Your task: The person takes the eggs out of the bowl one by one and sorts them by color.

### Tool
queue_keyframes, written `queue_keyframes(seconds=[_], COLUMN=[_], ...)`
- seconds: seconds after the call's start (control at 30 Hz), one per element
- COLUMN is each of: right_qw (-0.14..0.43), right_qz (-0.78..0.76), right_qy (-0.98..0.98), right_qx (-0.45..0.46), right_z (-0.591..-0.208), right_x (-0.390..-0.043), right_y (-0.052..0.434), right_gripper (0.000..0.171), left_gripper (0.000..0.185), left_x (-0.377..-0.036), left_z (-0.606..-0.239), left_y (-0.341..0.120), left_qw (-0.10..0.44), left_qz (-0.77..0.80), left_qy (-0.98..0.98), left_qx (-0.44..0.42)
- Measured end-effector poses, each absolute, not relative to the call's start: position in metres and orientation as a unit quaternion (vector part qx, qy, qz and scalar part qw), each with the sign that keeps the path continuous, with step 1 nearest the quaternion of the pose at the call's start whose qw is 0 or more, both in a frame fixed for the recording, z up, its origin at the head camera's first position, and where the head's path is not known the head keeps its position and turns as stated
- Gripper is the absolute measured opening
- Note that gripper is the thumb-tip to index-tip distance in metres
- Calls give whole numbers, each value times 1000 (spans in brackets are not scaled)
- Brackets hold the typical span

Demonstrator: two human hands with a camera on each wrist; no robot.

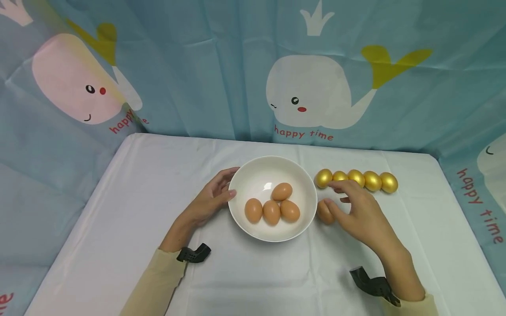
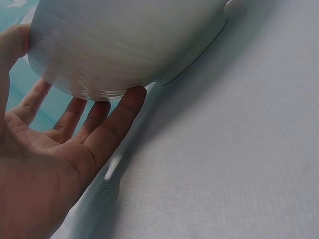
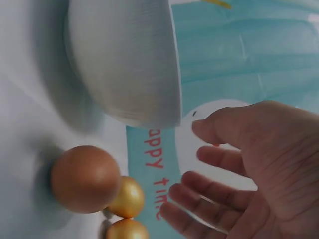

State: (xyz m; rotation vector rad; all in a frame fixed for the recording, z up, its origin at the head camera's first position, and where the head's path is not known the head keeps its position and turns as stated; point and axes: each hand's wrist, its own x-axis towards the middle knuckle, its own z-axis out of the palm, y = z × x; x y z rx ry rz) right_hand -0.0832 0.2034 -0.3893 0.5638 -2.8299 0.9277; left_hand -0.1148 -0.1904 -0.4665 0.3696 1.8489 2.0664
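Observation:
A white bowl [image 1: 272,232] stands mid-table with several brown eggs [image 1: 271,213] inside. My left hand [image 1: 211,197] holds its left side. The thumb is at the rim, and in the left wrist view the fingers [image 2: 124,109] spread against the outer wall. To the right of the bowl, one more brown egg [image 3: 85,179] lies on the cloth. My right hand [image 1: 361,215] hovers over that egg and partly covers it in the head view. In the right wrist view its fingers are apart and loosely bent, with nothing between them.
A row of several golden eggs [image 1: 372,181] lies behind my right hand, partly hidden by it. White cloth [image 1: 118,219] covers the table. A blue curtain [image 1: 205,87] with whale prints hangs along the back and sides.

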Motion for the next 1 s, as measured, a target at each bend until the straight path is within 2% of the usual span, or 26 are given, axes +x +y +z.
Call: queue_keyframes(seconds=[0.17,0.33,0.53,0.8,1.0], right_qw=[72,54,20,-63,-95], right_qz=[310,306,262,208,160], right_qy=[-921,-913,-912,-909,-903], right_qx=[227,264,314,355,387], right_z=[-381,-370,-356,-343,-340], right_x=[-90,-100,-114,-133,-145], right_y=[196,181,160,134,118], right_gripper=[37,37,36,34,31], left_gripper=[67,66,65,65,65], left_x=[-114,-114,-114,-115,-115], left_z=[-466,-468,-468,-467,-468], left_y=[-192,-192,-192,-193,-192], left_qw=[173,173,169,165,167], left_qz=[726,726,720,719,720], left_qy=[653,652,659,660,659], left_qx=[132,135,139,141,140])
